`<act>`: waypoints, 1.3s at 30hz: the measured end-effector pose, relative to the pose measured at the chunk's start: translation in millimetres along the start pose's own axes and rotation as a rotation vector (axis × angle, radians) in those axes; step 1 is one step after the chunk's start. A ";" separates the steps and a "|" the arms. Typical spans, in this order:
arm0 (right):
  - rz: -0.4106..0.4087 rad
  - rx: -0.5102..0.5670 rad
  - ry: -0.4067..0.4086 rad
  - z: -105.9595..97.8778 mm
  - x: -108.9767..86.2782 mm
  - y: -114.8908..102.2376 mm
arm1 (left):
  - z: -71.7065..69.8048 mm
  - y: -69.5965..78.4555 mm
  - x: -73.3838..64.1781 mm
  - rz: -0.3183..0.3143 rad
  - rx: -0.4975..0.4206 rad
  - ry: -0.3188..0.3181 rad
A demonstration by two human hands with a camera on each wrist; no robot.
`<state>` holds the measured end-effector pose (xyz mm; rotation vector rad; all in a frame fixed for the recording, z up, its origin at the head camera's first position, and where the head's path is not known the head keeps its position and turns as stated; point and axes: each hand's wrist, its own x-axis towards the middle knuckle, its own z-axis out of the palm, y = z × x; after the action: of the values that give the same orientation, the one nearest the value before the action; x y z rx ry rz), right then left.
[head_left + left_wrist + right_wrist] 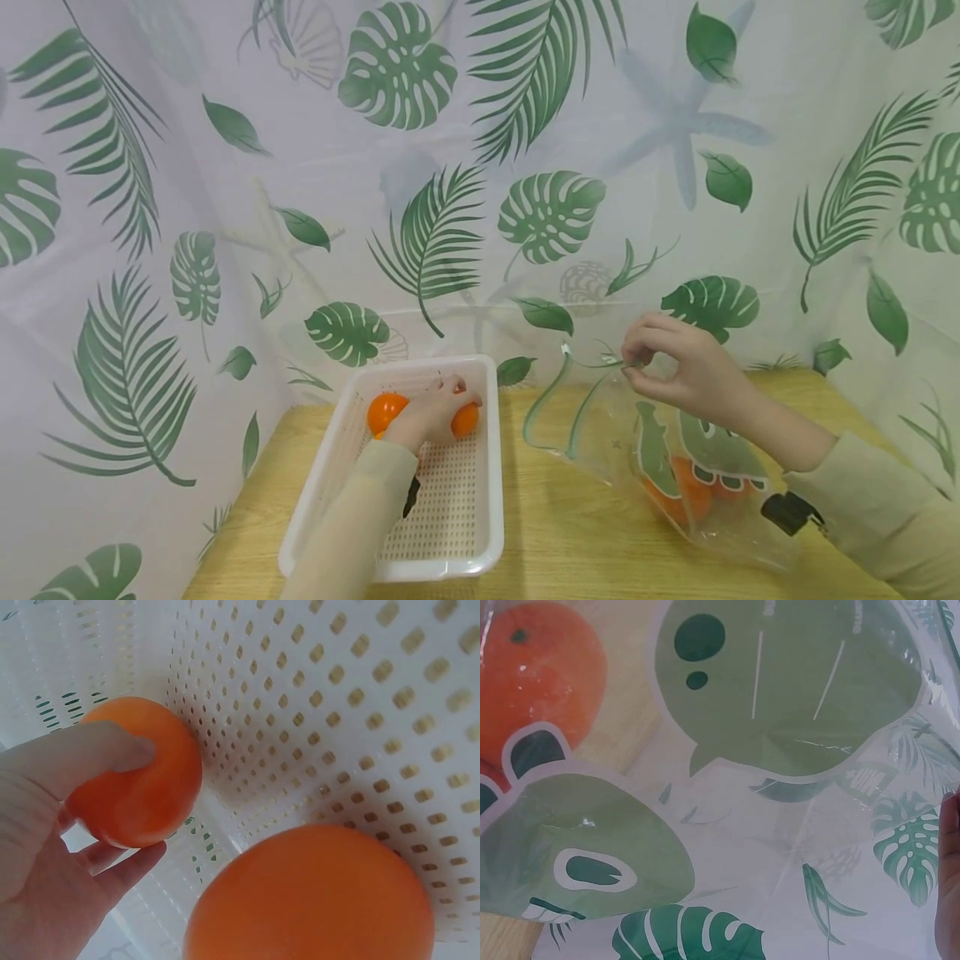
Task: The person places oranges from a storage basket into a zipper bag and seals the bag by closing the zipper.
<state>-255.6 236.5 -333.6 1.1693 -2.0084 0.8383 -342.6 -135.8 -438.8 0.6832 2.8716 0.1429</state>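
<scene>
Inside the white basket point(491, 500), my left hand point(431, 412) grips an orange point(465, 422) at the far right corner. The left wrist view has my thumb across the top of this orange point(150, 791) and my fingers beneath it. A second orange point(386, 414) lies left of my hand. On the right, my right hand point(678, 367) pinches the upper edge of a transparent zip bag point(600, 450) with green cartoon prints. The bag's mouth gapes toward the basket. Oranges point(693, 492) lie low in the bag, partly hidden behind the prints.
A wooden table point(555, 533) carries the basket on the left and the bag on the right, with a strip of tabletop between them. A leaf-patterned curtain point(465, 250) stands behind and along both sides.
</scene>
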 end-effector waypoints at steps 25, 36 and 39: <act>-0.028 0.040 0.006 1.6 -0.4 2.5 | -5.2 0.1 -2.8 -0.002 -0.029 0.031; -0.025 0.045 0.002 1.8 -0.9 5.2 | -7.0 0.6 -2.5 0.021 -0.008 0.043; -0.014 0.036 -0.002 1.8 -0.7 4.3 | -8.0 1.2 -2.8 0.027 -0.016 0.050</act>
<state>-259.6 237.1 -336.0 1.2038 -1.9922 0.8695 -341.3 -136.3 -430.3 0.7255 2.9061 0.1884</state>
